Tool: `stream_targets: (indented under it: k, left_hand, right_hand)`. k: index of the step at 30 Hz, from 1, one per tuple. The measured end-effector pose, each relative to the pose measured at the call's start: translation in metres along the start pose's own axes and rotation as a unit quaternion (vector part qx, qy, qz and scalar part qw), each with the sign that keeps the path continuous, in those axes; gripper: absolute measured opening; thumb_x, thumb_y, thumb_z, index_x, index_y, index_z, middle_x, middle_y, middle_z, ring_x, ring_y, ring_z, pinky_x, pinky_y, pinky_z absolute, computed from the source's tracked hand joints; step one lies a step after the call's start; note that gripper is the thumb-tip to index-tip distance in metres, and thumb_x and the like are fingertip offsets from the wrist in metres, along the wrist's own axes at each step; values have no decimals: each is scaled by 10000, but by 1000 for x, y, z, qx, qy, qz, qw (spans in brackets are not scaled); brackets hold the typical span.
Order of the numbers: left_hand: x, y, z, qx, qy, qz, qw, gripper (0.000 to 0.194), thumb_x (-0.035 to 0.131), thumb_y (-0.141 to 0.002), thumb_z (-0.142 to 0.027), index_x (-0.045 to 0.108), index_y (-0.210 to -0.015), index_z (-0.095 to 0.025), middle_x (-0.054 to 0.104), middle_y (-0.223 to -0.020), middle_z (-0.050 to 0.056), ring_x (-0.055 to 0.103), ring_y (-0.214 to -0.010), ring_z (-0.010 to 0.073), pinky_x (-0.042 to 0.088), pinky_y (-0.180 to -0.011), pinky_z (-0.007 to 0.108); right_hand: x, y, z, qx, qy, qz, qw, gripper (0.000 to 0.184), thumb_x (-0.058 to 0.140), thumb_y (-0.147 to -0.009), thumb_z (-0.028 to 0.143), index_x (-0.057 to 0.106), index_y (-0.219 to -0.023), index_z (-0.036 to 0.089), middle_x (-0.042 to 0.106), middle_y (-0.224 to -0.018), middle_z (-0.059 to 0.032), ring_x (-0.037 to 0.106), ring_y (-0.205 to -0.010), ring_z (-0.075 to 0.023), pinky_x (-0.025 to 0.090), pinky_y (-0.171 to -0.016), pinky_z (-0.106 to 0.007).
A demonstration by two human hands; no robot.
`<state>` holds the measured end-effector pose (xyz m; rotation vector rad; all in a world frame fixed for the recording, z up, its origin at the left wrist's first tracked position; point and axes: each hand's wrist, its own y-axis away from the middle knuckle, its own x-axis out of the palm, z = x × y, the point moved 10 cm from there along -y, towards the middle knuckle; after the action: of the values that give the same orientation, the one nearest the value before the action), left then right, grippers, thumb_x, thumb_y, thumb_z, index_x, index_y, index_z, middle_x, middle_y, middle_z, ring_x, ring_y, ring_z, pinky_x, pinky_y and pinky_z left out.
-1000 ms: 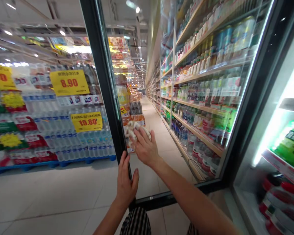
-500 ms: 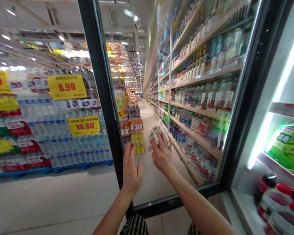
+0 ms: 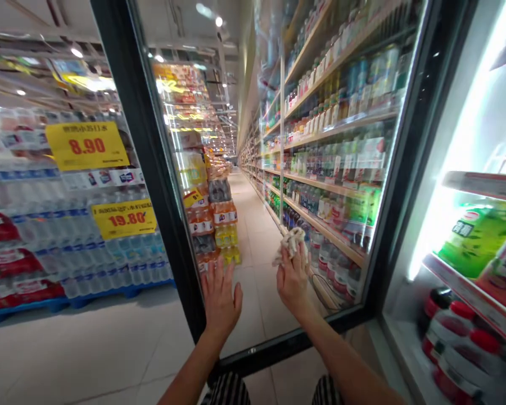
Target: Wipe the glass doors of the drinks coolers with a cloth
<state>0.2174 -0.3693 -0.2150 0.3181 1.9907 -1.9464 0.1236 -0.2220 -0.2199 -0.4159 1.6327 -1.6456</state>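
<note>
A black-framed glass cooler door (image 3: 152, 185) stands swung open in front of me. My left hand (image 3: 220, 297) lies flat on the glass near the door's left frame, fingers spread. My right hand (image 3: 293, 279) presses a crumpled beige cloth (image 3: 292, 243) against the lower middle of the glass, fingers closed on the cloth. Through the glass I see the store aisle and drink shelves (image 3: 329, 140).
The open cooler at right has lit shelves with green packs (image 3: 474, 239) and red-capped bottles (image 3: 451, 332). Stacked bottled water with yellow price signs (image 3: 86, 145) stands at left across a tiled floor (image 3: 88, 349). My striped trousers show at the bottom edge.
My right hand slid the cloth rightward and a little lower across the glass. My left hand let go of the door's edge and laid flat on the pane. The door frame shifted left in view.
</note>
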Motion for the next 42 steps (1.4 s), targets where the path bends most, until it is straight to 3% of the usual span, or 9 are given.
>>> stream_targets:
  k: [3,5,9,11,17,23,30,36,42]
  left_hand:
    - [1,0,1,-3,4,-9,1000,685,506,-796,-150,188,-1399,-222,171,-1476,105,124,-1361,294,191,-1061,549]
    - [1,0,1,0,10,-12,1000,691,514,-788,-152,196,-1397,-229,162,-1478,100,124,-1360,297,181,-1061,561]
    - [2,0,-1,0,25,-13,1000,688,517,-782,-151,212,-1392,-236,166,-1477,99,121,-1361,297,176,-1057,575]
    - [0,-2,-2,-7,32,-19,999,682,518,-784,-156,218,-1390,-240,165,-1477,102,116,-1361,302,166,-1055,586]
    - [2,-4,-12,-5,50,-14,999,691,522,-788,-162,200,-1396,-232,219,-1460,116,142,-1357,290,126,-1067,577]
    - [7,-7,-23,26,44,-10,999,686,518,-789,-159,201,-1395,-216,270,-1440,121,171,-1353,264,111,-1083,534]
    - [7,-8,-25,23,36,-17,999,674,511,-787,-154,217,-1390,-210,223,-1455,117,144,-1358,267,103,-1080,542]
    - [1,-35,-57,111,78,-17,991,619,476,-788,-137,267,-1368,-193,321,-1418,117,228,-1338,231,171,-1092,472]
    - [23,-75,-120,279,93,33,955,495,378,-826,-117,366,-1317,-180,406,-1374,70,241,-1335,178,176,-1102,399]
  right_hand:
    - [12,20,35,-119,-40,55,990,444,458,-779,147,511,-1218,195,411,-1369,-95,204,-1351,-256,159,-1091,-502]
    - [14,24,31,-142,-52,65,986,461,452,-783,148,495,-1236,224,437,-1352,-70,227,-1345,-239,149,-1099,-493]
    - [-12,-8,-49,96,-14,-56,994,533,373,-841,179,307,-1370,195,272,-1443,-133,167,-1358,-294,213,-1040,-577]
    - [-20,-18,-57,139,-10,-79,987,544,363,-852,201,265,-1387,185,225,-1459,-145,146,-1362,-306,229,-1026,-589]
    - [5,4,21,-144,-48,56,987,443,443,-808,183,477,-1246,241,444,-1344,-56,234,-1343,-228,125,-1110,-488]
    - [-19,-14,-77,118,13,-58,991,522,379,-846,179,312,-1364,195,269,-1445,-137,169,-1358,-285,238,-1030,-568]
    - [0,-1,1,-116,-31,51,991,455,457,-793,173,483,-1244,227,411,-1371,-82,216,-1348,-252,170,-1088,-514]
    - [-11,-15,-43,8,-1,-4,1000,540,409,-820,162,334,-1354,203,262,-1452,-121,156,-1361,-295,211,-1048,-559]
    - [-12,-24,-14,-58,-39,7,998,608,397,-826,187,198,-1400,189,298,-1435,-126,125,-1369,-287,224,-1050,-557]
